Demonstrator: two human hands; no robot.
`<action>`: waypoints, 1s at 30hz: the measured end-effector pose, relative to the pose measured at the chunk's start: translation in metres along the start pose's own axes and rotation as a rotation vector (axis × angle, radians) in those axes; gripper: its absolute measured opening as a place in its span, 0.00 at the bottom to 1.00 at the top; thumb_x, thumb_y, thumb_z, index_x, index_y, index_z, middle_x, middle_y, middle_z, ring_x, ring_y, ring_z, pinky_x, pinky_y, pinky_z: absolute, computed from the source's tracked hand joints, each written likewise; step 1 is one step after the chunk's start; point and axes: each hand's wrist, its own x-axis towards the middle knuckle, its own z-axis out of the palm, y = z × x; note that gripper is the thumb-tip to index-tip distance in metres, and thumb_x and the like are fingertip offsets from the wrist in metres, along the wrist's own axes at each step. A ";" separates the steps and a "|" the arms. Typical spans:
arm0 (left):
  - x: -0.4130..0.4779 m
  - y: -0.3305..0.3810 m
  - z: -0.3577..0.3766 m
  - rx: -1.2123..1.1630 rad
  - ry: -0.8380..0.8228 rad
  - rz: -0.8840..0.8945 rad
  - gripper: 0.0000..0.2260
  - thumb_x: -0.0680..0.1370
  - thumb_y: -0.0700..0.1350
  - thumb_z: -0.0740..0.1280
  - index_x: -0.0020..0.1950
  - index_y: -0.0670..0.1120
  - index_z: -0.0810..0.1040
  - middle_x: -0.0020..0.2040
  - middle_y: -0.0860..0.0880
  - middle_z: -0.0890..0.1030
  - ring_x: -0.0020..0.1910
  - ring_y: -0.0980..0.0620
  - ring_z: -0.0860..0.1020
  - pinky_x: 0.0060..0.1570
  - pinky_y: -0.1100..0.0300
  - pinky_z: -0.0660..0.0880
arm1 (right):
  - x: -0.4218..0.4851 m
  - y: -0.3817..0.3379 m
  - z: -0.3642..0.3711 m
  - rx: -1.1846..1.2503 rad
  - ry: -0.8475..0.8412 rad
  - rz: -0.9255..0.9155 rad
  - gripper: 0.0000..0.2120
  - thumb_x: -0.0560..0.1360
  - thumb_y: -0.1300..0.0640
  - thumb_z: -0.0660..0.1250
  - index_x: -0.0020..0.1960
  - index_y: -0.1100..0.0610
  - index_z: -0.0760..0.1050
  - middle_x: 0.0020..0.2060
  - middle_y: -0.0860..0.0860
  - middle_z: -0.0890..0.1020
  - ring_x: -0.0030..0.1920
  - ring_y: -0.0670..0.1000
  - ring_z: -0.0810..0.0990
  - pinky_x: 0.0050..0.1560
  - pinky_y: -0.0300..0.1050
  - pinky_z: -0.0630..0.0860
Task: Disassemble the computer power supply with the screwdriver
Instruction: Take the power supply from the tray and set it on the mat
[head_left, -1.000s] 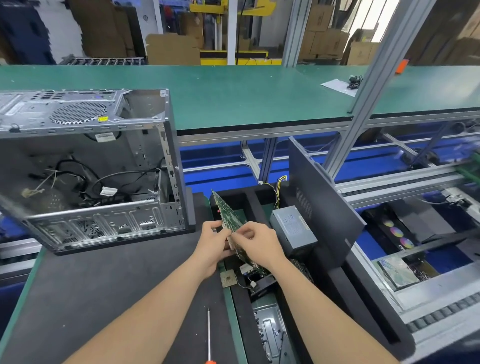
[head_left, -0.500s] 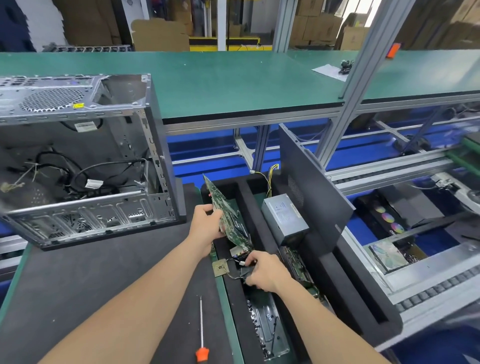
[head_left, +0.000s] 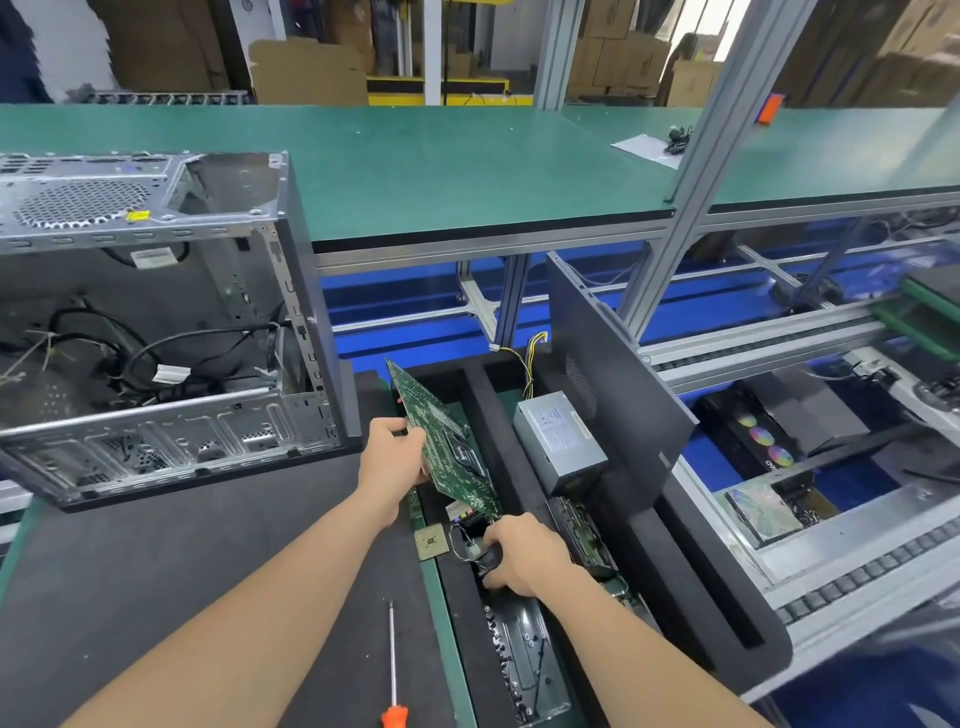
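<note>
A grey power supply (head_left: 561, 441) stands in a slot of the black foam tray (head_left: 680, 571), its yellow wires trailing behind it. My left hand (head_left: 389, 457) grips the left edge of a green circuit board (head_left: 447, 447), tilted on edge in the neighbouring slot. My right hand (head_left: 519, 556) is closed on a small black part with thin wires, low in that same slot. The screwdriver (head_left: 393, 670), orange-handled, lies loose on the dark mat near me, touched by neither hand. The open metal computer case (head_left: 156, 322) lies at the left.
A black side panel (head_left: 613, 389) leans upright right of the power supply. A small square chip (head_left: 431, 540) rests at the mat's edge. A perforated black plate (head_left: 519, 660) lies in the slot near me. A green bench spans the back; conveyor rails run at right.
My right hand left the circuit board and dropped to the black wired part in the slot. My left hand still holds the board. The view has shifted slightly.
</note>
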 end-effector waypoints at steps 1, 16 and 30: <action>-0.001 0.001 0.001 -0.001 0.011 0.003 0.14 0.81 0.48 0.64 0.66 0.51 0.71 0.49 0.47 0.81 0.46 0.47 0.81 0.55 0.40 0.82 | 0.000 0.000 0.000 -0.012 -0.001 -0.002 0.27 0.70 0.50 0.78 0.67 0.45 0.78 0.62 0.52 0.78 0.59 0.59 0.82 0.57 0.49 0.77; -0.039 0.034 0.090 0.207 -0.216 0.348 0.13 0.80 0.38 0.62 0.61 0.52 0.77 0.58 0.52 0.81 0.54 0.55 0.79 0.52 0.63 0.77 | 0.010 0.028 -0.068 0.339 0.721 0.080 0.09 0.71 0.48 0.72 0.50 0.46 0.77 0.47 0.45 0.79 0.51 0.53 0.79 0.44 0.47 0.74; -0.016 0.006 0.165 -0.254 -0.404 -0.249 0.19 0.82 0.39 0.57 0.69 0.53 0.76 0.61 0.49 0.84 0.37 0.53 0.78 0.51 0.54 0.75 | 0.070 0.078 -0.082 0.303 0.390 0.283 0.47 0.62 0.37 0.80 0.70 0.57 0.63 0.65 0.57 0.74 0.65 0.62 0.75 0.60 0.55 0.77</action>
